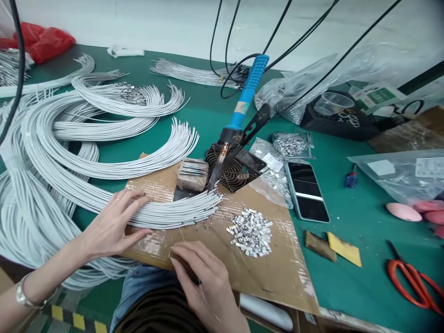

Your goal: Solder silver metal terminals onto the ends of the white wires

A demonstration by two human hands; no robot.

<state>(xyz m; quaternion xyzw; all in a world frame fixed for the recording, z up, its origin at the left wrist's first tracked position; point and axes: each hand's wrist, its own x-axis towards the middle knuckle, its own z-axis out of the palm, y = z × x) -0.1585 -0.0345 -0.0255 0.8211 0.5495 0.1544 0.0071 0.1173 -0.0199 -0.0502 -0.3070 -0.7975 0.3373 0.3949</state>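
Observation:
My left hand (120, 222) lies across a bundle of white cables (176, 212), fingers stretched over the top and thumb apart along the near side. Dark-tipped cable ends fan out to the right on a cardboard sheet (277, 273). Close to the cardboard's front edge, my right hand (204, 277) is closed in a pinch on a thin solder wire (207, 300), which trails across the hand. A soldering iron (248, 92) with a blue handle leans in a stand, its tip down by the cable ends. Small metal terminals (251, 233) form a pile to the right.
More white cable bundles (41, 152) cover the left side. Behind the cable ends are a block with metal pins (193, 173) and a black fan (232, 171). A phone (307, 190), sponge pieces (344, 249) and orange scissors (412, 282) lie right. Black cords (294, 41) hang above.

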